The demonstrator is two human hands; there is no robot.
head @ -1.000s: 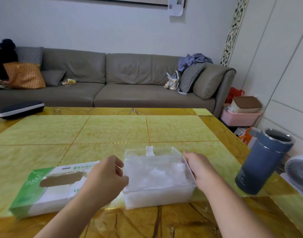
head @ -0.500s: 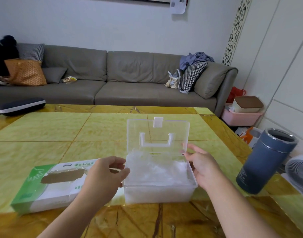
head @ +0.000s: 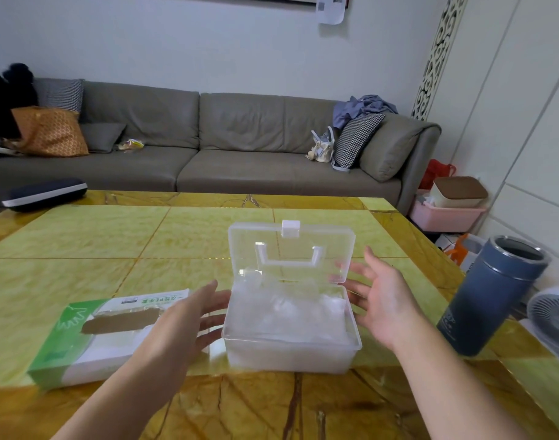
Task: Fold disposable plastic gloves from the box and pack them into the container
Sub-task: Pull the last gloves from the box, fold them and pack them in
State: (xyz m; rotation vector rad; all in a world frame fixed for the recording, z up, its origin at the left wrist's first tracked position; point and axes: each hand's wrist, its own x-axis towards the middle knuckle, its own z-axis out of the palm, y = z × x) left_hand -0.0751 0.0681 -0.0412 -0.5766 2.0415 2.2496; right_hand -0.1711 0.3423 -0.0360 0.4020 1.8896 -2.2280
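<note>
A clear plastic container stands near the table's front edge, its hinged lid raised upright at the back. Crumpled clear plastic gloves fill it. To its left lies a green and white glove box with a torn opening on top. My left hand hovers just left of the container with fingers spread, over the box's right end. My right hand is held just right of the container, palm facing it, fingers straight. Neither hand holds anything.
A dark blue tumbler stands on the yellow-green table at the right edge. A dark case lies at the far left corner. A grey sofa is behind, a white fan on the floor at the right.
The container's lid went from shut to fully upright. Both hands let go of the container and spread open beside it.
</note>
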